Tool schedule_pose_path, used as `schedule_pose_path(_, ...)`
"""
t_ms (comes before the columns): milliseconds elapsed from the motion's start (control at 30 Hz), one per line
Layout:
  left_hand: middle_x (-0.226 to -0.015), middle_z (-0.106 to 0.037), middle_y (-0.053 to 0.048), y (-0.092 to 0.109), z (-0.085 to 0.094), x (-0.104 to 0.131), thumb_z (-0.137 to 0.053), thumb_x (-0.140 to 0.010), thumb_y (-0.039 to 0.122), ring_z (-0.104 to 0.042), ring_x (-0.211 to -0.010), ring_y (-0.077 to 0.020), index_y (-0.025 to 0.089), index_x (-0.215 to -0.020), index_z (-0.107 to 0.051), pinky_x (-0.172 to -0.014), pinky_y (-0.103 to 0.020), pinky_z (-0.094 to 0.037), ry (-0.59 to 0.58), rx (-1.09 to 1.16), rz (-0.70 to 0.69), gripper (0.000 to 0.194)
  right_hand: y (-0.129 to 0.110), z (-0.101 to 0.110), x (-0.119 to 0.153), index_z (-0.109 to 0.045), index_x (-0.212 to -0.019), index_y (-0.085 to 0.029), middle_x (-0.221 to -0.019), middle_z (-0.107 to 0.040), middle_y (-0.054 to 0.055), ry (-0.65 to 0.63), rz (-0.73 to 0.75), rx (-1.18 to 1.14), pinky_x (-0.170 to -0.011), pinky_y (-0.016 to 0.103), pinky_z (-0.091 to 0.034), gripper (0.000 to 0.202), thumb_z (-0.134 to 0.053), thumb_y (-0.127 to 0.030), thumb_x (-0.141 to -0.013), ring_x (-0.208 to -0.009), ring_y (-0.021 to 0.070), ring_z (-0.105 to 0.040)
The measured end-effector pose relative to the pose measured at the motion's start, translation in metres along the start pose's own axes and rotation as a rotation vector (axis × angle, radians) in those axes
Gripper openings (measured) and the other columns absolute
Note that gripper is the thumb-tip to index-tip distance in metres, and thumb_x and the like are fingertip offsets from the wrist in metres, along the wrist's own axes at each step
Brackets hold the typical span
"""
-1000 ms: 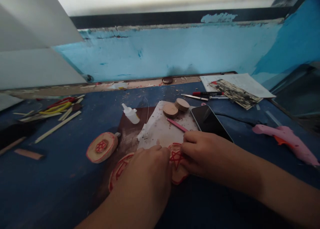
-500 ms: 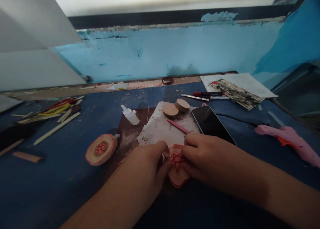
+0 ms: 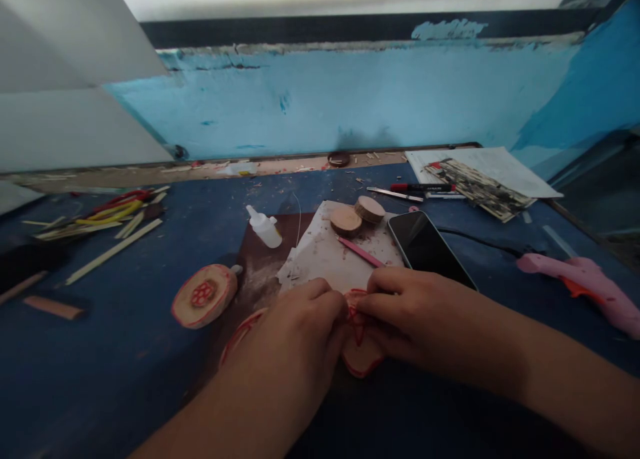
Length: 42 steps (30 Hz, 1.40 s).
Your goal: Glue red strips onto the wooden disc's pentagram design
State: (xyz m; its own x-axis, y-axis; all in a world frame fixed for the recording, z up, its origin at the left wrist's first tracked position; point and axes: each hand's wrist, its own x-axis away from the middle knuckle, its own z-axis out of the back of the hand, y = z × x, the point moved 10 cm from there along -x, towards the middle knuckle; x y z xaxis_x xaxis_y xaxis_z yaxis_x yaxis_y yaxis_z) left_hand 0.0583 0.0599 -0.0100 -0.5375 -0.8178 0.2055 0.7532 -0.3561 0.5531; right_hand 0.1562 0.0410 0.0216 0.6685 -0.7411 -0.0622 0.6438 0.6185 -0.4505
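Observation:
A flat wooden piece with a red rim and a red star outline lies between my two hands. My left hand is closed, its fingertips over the left side of the star; anything pinched in them is hidden. From the right, my right hand grips the same piece, finger and thumb close to the star. Under my left wrist, another red-lined piece shows in part. Further left sits a round wooden piece with a red flower pattern.
Ahead lie white paper, two wood slices, a pink pencil-like stick and a phone. A white glue bottle stands left of the paper. At right is a pink glue gun with its cord; at left, wooden sticks and pliers.
My left hand has moved slightly right and its fingers now cover more of the star. More of the red-lined piece shows beside my left wrist. My right hand stays nearly in place.

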Motion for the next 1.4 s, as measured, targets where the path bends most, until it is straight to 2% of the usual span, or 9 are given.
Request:
schedule_pose_path(133,-0.091,-0.071,-0.001,-0.004,-0.003,-0.001,-0.056,-0.096,0.02,-0.067,-0.079,-0.0191,0.022,-0.086,-0.074,-0.073,-0.033,-0.046,0.015,-0.009,0.013,0.021,0.005,0.0,-0.002,-0.078,-0.107,-0.013,-0.098,-0.067,0.008,-0.028,-0.041,-0.053,-0.069,0.033,-0.053,0.013,-0.067,-0.016,-0.101,-0.078,0.0187,-0.066)
schedule_pose_path(267,-0.093,-0.07,-0.003,-0.003,0.001,0.002,-0.057,-0.098,0.022,-0.067,-0.081,-0.0208,0.022,-0.089,-0.077,-0.076,-0.035,-0.046,0.006,-0.01,0.012,0.022,0.009,-0.002,-0.003,-0.078,-0.113,-0.014,-0.113,-0.067,0.011,-0.047,-0.076,-0.119,-0.08,0.035,-0.058,0.017,-0.067,-0.015,-0.099,-0.087,0.0195,-0.069)
schedule_pose_path(400,-0.095,-0.071,-0.004,0.0,0.005,0.003,-0.059,-0.098,0.019,-0.068,-0.087,-0.0215,0.02,-0.09,-0.079,-0.081,-0.035,-0.048,-0.02,0.005,0.017,0.022,0.008,-0.007,-0.002,-0.077,-0.116,-0.012,-0.111,-0.068,0.011,-0.08,-0.078,-0.164,-0.082,0.037,-0.06,0.02,-0.066,-0.014,-0.099,-0.091,0.0221,-0.069)
schedule_pose_path(533,-0.09,-0.073,-0.002,0.001,0.004,-0.002,-0.059,-0.094,0.011,-0.069,-0.082,-0.0183,0.02,-0.088,-0.08,-0.076,-0.031,-0.048,-0.026,0.023,0.02,0.023,0.006,-0.01,-0.004,-0.075,-0.123,-0.013,-0.116,-0.069,0.012,-0.116,-0.081,-0.202,-0.088,0.039,-0.06,0.026,-0.066,-0.013,-0.098,-0.1,0.0241,-0.07)
schedule_pose_path(733,-0.091,-0.073,-0.003,-0.002,0.005,0.002,-0.061,-0.095,0.02,-0.068,-0.081,-0.0199,0.022,-0.092,-0.081,-0.075,-0.033,-0.048,-0.006,0.054,-0.002,0.021,0.008,-0.009,-0.007,-0.076,-0.127,-0.016,-0.117,-0.069,0.01,-0.139,-0.101,-0.235,-0.09,0.038,-0.061,0.031,-0.067,-0.012,-0.097,-0.1,0.0228,-0.071)
schedule_pose_path(867,-0.091,-0.073,-0.001,-0.003,0.01,0.007,-0.061,-0.09,0.018,-0.068,-0.08,-0.0181,0.024,-0.091,-0.081,-0.074,-0.032,-0.048,0.004,0.093,-0.024,0.021,0.01,-0.011,-0.006,-0.075,-0.13,-0.018,-0.119,-0.068,0.009,-0.135,-0.09,-0.242,-0.091,0.038,-0.06,0.032,-0.068,-0.014,-0.099,-0.102,0.0223,-0.071)
schedule_pose_path(1033,-0.084,-0.076,-0.001,-0.009,0.01,0.005,-0.064,-0.087,0.022,-0.068,-0.076,-0.0181,0.024,-0.089,-0.081,-0.068,-0.03,-0.046,0.007,0.103,0.029,0.017,0.009,-0.01,-0.005,-0.075,-0.131,-0.018,-0.122,-0.068,0.01,-0.128,-0.067,-0.254,-0.093,0.038,-0.06,0.033,-0.067,-0.014,-0.099,-0.104,0.0225,-0.07)
schedule_pose_path(1167,-0.077,-0.075,0.0,-0.012,0.007,0.003,-0.063,-0.088,0.024,-0.067,-0.069,-0.0172,0.025,-0.086,-0.08,-0.063,-0.028,-0.044,0.002,0.103,0.077,0.017,0.008,-0.009,-0.005,-0.077,-0.121,-0.017,-0.121,-0.069,0.011,-0.122,-0.059,-0.254,-0.093,0.038,-0.06,0.024,-0.067,-0.015,-0.1,-0.103,0.0225,-0.071)
schedule_pose_path(1400,-0.08,-0.078,0.002,-0.016,0.007,0.002,-0.064,-0.088,0.025,-0.071,-0.069,-0.0178,0.026,-0.092,-0.082,-0.061,-0.028,-0.045,-0.026,0.136,0.144,0.018,0.009,-0.01,-0.005,-0.073,-0.136,-0.02,-0.121,-0.069,0.01,-0.114,-0.049,-0.26,-0.09,0.035,-0.059,0.038,-0.069,-0.015,-0.099,-0.102,0.0217,-0.071)
